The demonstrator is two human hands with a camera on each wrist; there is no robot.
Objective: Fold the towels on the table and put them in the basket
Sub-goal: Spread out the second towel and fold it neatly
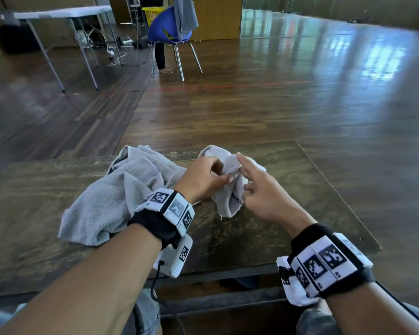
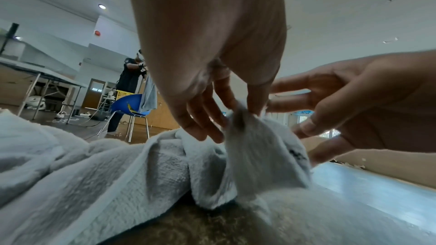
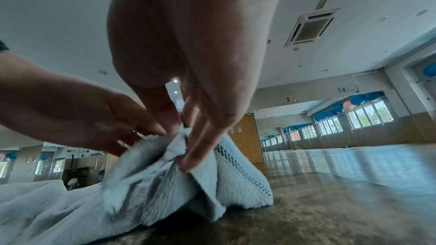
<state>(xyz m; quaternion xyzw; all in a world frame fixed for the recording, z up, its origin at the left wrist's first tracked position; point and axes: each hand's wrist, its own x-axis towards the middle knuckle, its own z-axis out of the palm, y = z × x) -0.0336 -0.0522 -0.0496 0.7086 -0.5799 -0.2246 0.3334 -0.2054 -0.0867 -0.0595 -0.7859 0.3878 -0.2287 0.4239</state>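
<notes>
Wooden table (image 1: pixel 264 238) (no legible writing)

Two towels on the bench (image 1: pixel 288 228). The small towel (image 1: pixel 228 201) hangs directly beneath the fingers (image 1: pixel 224 176) of both hands, its lower edge on the bench. The large towel (image 1: pixel 111 204) lies crumpled left of the fingers, touching the small one. Chair (image 1: pixel 169 32) and folding table (image 1: pixel 63 13) stand on the floor well beyond the fingers.

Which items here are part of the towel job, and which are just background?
Job:
- small white towel, pinched by left hand and right hand
- crumpled grey towel
- wooden table

Background:
- blue chair with yellow basket behind it
- white folding table
- person standing by chair
</notes>
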